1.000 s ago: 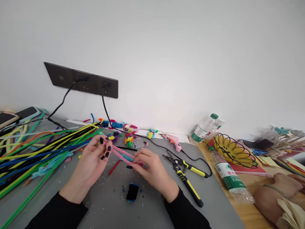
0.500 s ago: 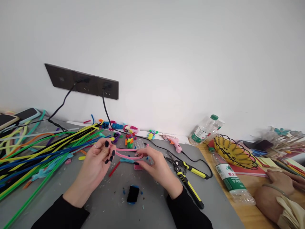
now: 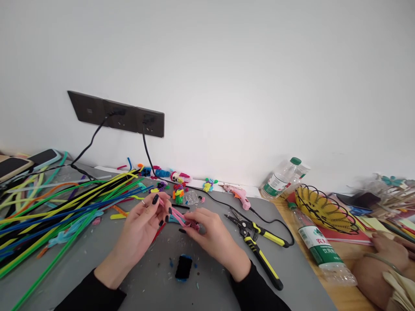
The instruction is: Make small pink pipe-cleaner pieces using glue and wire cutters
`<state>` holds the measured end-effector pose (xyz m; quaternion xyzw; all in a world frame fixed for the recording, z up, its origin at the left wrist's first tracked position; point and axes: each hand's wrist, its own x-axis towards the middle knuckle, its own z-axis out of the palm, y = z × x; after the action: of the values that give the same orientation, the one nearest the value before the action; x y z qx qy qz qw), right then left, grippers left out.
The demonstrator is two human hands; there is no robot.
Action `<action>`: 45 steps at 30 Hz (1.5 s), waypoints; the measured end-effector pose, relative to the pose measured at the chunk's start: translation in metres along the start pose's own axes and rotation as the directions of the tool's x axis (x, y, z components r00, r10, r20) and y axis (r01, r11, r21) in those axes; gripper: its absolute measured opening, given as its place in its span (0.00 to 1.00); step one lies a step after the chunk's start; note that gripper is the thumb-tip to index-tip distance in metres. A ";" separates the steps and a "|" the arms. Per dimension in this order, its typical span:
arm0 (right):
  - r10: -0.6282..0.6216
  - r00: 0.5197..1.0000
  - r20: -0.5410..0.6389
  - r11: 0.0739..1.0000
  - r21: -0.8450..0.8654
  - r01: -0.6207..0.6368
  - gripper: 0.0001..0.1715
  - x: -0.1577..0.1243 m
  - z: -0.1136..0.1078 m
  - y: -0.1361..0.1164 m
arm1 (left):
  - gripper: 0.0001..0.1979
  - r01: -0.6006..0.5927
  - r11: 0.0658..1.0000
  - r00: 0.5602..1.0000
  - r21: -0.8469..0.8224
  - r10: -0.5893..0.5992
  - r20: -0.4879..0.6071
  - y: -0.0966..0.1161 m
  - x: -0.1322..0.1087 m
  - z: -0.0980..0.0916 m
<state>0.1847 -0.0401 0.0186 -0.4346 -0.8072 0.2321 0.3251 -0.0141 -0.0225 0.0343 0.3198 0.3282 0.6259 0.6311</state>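
Pink strip, gripped at two places

Reference piece: black block.
Pink strip: beyond the block, spanning two hands, apparently so it stays drawn out.
Left hand: beyond and left of the block; thumb and fingertips pinched on one end.
Right hand: beyond and right of it; thumb and fingers clamped on the other.
Pliers: right of the block, handles spread, likely kept within reach.
Pipe cleaners: left of the block, bunched lengthwise, presumably for easy picking.

Left hand nearer right hand
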 end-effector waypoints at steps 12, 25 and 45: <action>-0.025 0.999 -0.043 0.995 -0.100 0.021 0.08 -0.001 0.001 0.001 | 0.19 -0.014 0.989 0.999 0.144 0.008 0.046 -0.007 0.000 -0.004; 0.084 0.996 -0.029 0.993 0.084 -0.081 0.13 0.003 -0.002 -0.005 | 0.15 -0.009 0.976 0.999 0.216 0.001 0.037 -0.006 0.004 -0.008; 0.307 0.917 0.253 0.713 0.577 -0.398 0.14 0.001 -0.003 0.006 | 0.22 -0.012 0.984 0.999 0.180 0.007 0.032 -0.011 0.006 -0.011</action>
<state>0.1897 -0.0357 0.0174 -0.4328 -0.6087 0.5704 0.3418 -0.0163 -0.0172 0.0187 0.3868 0.3723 0.5916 0.6015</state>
